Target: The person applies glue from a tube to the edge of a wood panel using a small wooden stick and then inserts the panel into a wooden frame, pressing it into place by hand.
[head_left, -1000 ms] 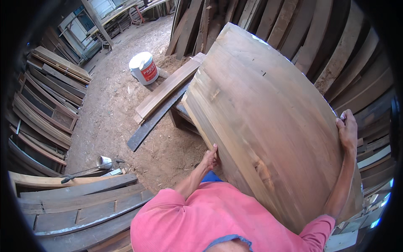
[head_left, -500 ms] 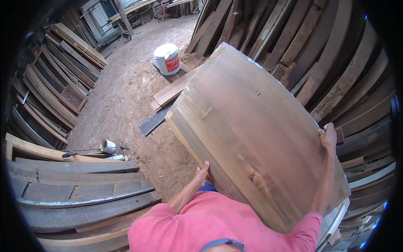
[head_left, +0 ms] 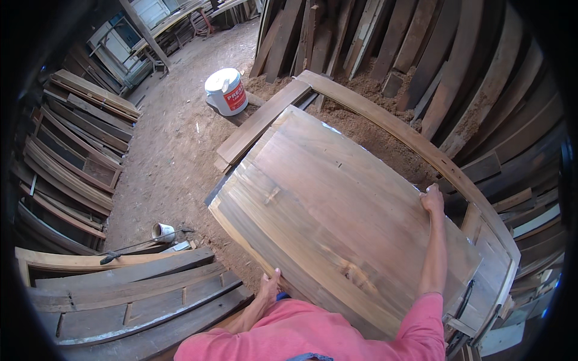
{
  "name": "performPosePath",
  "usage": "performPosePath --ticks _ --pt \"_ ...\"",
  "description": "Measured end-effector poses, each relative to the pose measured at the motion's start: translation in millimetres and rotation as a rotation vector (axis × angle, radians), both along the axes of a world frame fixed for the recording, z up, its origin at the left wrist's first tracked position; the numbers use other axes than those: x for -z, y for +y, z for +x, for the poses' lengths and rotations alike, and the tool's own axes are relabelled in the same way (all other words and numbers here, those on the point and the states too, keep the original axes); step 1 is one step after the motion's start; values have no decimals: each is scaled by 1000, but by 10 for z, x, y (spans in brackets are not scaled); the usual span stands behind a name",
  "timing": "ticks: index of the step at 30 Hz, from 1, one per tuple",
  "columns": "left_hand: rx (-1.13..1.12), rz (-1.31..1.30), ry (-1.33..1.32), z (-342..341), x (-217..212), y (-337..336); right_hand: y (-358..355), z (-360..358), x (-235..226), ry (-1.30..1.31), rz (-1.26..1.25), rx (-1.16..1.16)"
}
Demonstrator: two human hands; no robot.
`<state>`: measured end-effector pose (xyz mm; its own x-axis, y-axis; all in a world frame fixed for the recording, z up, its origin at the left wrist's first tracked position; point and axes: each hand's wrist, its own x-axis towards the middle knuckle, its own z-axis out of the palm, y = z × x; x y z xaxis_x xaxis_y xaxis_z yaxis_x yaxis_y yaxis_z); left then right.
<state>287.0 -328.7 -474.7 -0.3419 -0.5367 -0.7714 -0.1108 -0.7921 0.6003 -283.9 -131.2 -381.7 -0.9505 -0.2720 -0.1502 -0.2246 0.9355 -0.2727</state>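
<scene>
A broad, smooth wooden panel with a knot near its lower part lies tilted across the view in front of me. My left hand grips its near left edge, thumb on top and the other fingers mostly hidden beneath. At the opposite edge, my right hand is wrapped round the rim. Behind and to the right of the panel curves the long rail of a wooden door frame, partly covered by the panel. Whether the panel touches that frame I cannot tell.
Planks lie beyond the panel, beside a white lidded bucket with a red label. Upright boards lean along the right. Stacked frames line the left, and a framed wooden piece lies near left by a small white pot.
The panel has come lower and nearer in both hands, lying flatter to view. The door frame's long rail now shows behind it. The whole view has shifted somewhat.
</scene>
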Motion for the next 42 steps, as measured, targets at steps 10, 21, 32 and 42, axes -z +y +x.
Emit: performPosePath --ticks 10,21,32,42 --pt "-28 -83 5 535 146 -125 -81 425 627 -18 49 33" --pt "11 -96 -87 1140 -56 -378 15 915 1023 -24 42 -52" --pt "0 -108 -83 1404 -54 -403 -195 1182 1307 -145 42 -2" --pt "-15 -90 -78 1331 -171 -412 -260 1165 1270 -163 26 16"
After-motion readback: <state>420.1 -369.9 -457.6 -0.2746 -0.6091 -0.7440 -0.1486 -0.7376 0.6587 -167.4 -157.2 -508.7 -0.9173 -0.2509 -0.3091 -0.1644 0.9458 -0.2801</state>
